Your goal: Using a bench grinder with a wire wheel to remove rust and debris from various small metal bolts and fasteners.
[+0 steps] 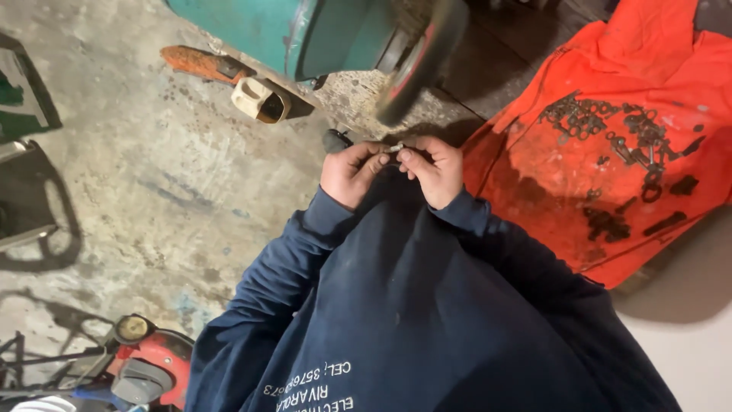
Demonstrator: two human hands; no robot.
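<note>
Pinching a small metal part between both thumbs, the left hand and right hand clamp it close for inspection, near the hardware-strewn orange cloth.

Concrete floor; orange cloth; beige block

One head-worn camera looked steeply down past the chest, close on the hands, with concrete floor beyond.

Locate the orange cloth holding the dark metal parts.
In the head view, the orange cloth lies on the floor at the right, beside the right hand, with dark metal parts on it.
</note>
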